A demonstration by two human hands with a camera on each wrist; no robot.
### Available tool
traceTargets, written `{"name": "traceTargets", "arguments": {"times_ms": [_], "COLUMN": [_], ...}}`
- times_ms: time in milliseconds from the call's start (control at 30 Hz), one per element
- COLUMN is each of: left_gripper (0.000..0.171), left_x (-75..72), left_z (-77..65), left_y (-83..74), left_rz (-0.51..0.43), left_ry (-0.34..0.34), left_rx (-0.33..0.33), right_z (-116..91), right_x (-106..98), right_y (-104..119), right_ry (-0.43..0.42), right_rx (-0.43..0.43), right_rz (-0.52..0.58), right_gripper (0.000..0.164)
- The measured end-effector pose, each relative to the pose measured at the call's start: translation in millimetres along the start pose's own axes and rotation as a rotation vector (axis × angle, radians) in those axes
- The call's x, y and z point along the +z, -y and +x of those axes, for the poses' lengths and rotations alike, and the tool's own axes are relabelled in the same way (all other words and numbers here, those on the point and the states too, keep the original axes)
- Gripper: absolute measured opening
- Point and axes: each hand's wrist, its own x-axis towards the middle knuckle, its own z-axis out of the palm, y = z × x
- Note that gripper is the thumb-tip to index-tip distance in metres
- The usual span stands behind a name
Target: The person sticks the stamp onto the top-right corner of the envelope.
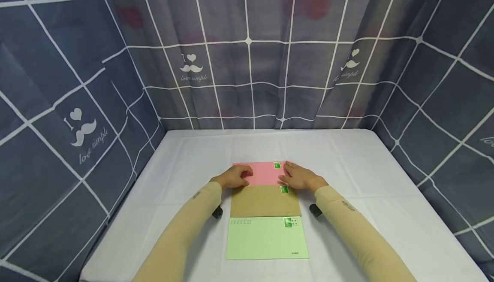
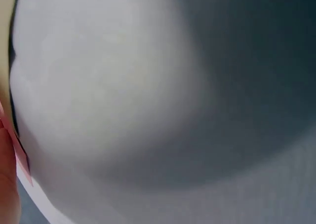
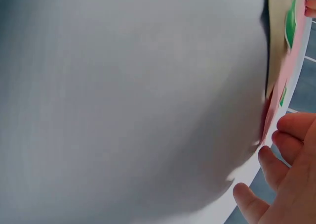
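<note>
Three envelopes lie in a column on the table: a pink envelope [image 1: 264,174] farthest away, a brown envelope [image 1: 264,202] in the middle and a light green envelope [image 1: 266,241] nearest. Each has a green stamp at its upper right. My left hand [image 1: 233,176] rests at the pink envelope's left side, thumb and fingers apart. At its right edge, my right hand [image 1: 300,176] touches the paper with loosely bent fingers. In the right wrist view, those fingers [image 3: 274,167] are spread beside the pink corner. Only a sliver of the left hand [image 2: 7,179] shows in its wrist view.
A white cloth covers the table [image 1: 185,230]. Dark blue curtains [image 1: 231,63] with white grid lines stand behind it and along both sides. Black wrist devices [image 1: 315,210] hang below the tan sleeves [image 1: 355,222].
</note>
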Motion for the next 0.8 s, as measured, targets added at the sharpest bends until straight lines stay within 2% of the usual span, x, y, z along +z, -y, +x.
{"name": "traceTargets", "arguments": {"times_ms": [233, 467, 600, 800], "left_gripper": [0.032, 0.037, 0.038, 0.043], "left_x": [-1.6, -9.8, -25.0, -57.2], "left_z": [-1.6, -0.3, -0.2, -8.0], "left_y": [-3.0, -9.3, -12.3, -9.6], "left_rz": [0.118, 0.152, 0.168, 0.204], "left_ry": [0.001, -0.018, -0.055, -0.102], "left_rx": [-0.02, -0.018, -0.016, -0.027], "right_z": [0, -4, -12, -25], "right_x": [-9, -28, -39, -54], "right_y": [-2, -11, -20, -41], "right_ry": [-0.021, -0.054, -0.091, -0.156], "right_rx": [0.0, -0.012, -0.01, -0.006], "right_rz": [-0.019, -0.034, -0.039, -0.062], "right_gripper": [0.075, 0.073, 0.074, 0.078]}}
